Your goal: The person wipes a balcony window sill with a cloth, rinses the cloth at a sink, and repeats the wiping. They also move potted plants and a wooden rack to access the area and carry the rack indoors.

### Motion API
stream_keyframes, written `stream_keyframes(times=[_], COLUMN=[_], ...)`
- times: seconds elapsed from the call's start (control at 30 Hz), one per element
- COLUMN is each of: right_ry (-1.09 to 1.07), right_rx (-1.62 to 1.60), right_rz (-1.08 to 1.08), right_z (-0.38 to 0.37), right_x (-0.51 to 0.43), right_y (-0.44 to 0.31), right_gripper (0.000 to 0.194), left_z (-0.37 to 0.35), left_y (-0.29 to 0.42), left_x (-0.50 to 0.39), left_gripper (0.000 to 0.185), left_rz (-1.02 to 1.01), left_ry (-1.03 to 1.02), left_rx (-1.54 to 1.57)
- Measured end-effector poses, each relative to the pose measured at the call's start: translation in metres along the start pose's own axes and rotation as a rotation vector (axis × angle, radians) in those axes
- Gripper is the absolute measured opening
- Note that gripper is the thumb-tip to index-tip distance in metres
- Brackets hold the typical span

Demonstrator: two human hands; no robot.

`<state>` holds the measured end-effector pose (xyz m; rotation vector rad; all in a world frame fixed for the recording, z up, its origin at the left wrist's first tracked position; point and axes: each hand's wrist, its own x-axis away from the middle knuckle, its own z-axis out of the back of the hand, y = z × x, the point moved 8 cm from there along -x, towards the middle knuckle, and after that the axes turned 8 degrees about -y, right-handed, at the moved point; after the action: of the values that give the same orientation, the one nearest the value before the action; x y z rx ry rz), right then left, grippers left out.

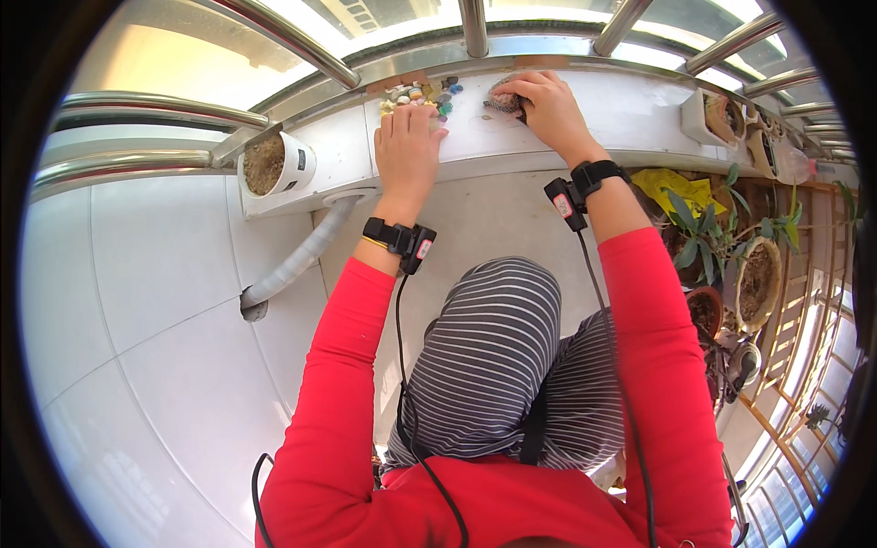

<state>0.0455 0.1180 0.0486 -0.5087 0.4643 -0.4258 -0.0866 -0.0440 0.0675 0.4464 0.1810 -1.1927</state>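
A pile of small coloured stones [411, 96], white, yellow, green and blue, lies on the white tiled ledge [603, 109] below the window. My left hand [410, 147] rests on the near edge of this pile, fingers together and pointing away; what lies under the fingertips is hidden. To the right, my right hand [551, 109] has its fingers curled over a grey and pinkish textured bundle [505, 99] on the ledge; its exact kind cannot be told. Fine dark strands lie on the tile beside it. Both wrists wear black straps with small cabled devices.
A white pot of soil [277, 164] stands at the ledge's left end. White planters [711, 120] and a clear plastic bottle [791, 164] are at the right. Metal railings [473, 27] run behind. Potted plants [699, 226] stand right, and a wrapped pipe [305, 257] slopes below the ledge.
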Motion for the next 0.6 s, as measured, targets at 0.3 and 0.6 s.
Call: stream_keyframes(times=[0.3, 0.6], right_ry=[-0.083, -0.232], right_rx=[-0.047, -0.217], right_rz=[-0.153, -0.006], right_z=[-0.013, 0.004], right_x=[-0.033, -0.004], right_y=[0.006, 0.0], right_gripper=[0.033, 0.035], left_z=[-0.006, -0.118], left_y=[0.006, 0.085], left_x=[0.053, 0.114], left_gripper=[0.018, 0.046], left_rz=[0.127, 0.803], left_ry=[-0.359, -1.312], left_rx=[0.749, 2.26])
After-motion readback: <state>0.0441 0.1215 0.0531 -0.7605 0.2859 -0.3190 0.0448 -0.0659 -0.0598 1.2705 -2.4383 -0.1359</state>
